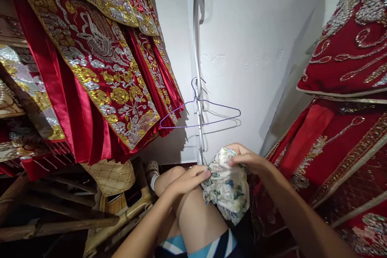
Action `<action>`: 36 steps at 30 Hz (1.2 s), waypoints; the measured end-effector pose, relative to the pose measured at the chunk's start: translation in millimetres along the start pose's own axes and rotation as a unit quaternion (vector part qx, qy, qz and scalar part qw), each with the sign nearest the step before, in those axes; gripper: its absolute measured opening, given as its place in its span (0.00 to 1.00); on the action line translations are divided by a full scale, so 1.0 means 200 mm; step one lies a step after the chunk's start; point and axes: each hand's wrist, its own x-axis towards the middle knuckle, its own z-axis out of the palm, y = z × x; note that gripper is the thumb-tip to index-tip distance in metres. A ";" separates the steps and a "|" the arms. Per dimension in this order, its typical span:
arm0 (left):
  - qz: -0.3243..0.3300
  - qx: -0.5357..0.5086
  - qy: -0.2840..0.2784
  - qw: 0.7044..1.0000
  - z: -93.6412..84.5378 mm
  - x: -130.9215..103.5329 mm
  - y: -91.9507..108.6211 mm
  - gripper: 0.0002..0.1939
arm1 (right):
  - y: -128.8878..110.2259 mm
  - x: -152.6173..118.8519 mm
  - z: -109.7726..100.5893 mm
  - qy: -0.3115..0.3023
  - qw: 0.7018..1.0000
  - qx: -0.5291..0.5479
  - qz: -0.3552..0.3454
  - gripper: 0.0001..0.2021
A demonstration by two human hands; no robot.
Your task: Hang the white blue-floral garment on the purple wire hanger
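A crumpled white cloth (pixel 226 189) with a blue and green floral print is bunched above my bare knee; its folds hide what kind of piece it is. At its left edge, my left hand (pixel 192 178) pinches the fabric between thumb and fingers. My right hand (pixel 244 158) grips the upper right part, thumb on top and the other fingers partly hidden behind the cloth. Ahead of both hands, a thin purple wire hanger (pixel 217 122) hangs from a white metal strip (pixel 198 60) on the wall, with nothing on it.
Red garments with gold and silver embroidery (pixel 119 94) hang on the left. More beaded red garments (pixel 341 64) hang close by my right arm. At lower left stands a bamboo-like frame (pixel 121 219), with a quilted cream item (pixel 113 177) over it. The white wall (pixel 250 20) is in front.
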 end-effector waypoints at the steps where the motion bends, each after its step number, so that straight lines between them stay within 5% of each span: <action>1: -0.007 0.060 -0.009 0.998 -0.04 -0.02 -0.04 0.20 | -0.05 0.01 -0.02 0.018 0.999 -0.041 -0.016 0.04; 4: -0.041 0.267 -0.012 0.963 -0.21 -0.06 -0.13 0.21 | -0.17 0.10 -0.09 0.128 0.971 -0.164 -0.117 0.04; 7: -0.100 0.431 0.002 0.897 -0.41 -0.09 -0.15 0.16 | -0.20 0.27 -0.15 0.237 0.908 -0.250 -0.238 0.06; 10: -0.162 0.504 0.058 0.846 -0.56 -0.11 -0.10 0.14 | -0.11 0.48 -0.19 0.255 0.880 -0.288 -0.280 0.14; 12: -0.191 0.500 0.096 0.839 -0.61 -0.13 -0.07 0.17 | -0.01 0.60 -0.21 0.247 0.882 -0.309 -0.255 0.16; 17: -0.210 0.449 0.166 0.852 -0.64 -0.16 -0.06 0.21 | 0.12 0.67 -0.27 0.242 0.876 -0.373 -0.186 0.19; 22: -0.104 0.339 0.253 0.900 -0.64 -0.07 -0.07 0.21 | 0.05 0.56 -0.29 0.280 0.858 -0.391 -0.179 0.21; 28: -0.053 0.175 0.396 0.900 -0.68 0.18 0.03 0.14 | -0.02 0.48 -0.27 0.174 0.916 -0.330 -0.149 0.21; 36: -0.058 -0.100 0.277 0.954 -0.81 0.28 0.23 0.15 | -0.05 0.43 -0.29 0.067 0.953 -0.265 -0.131 0.19</action>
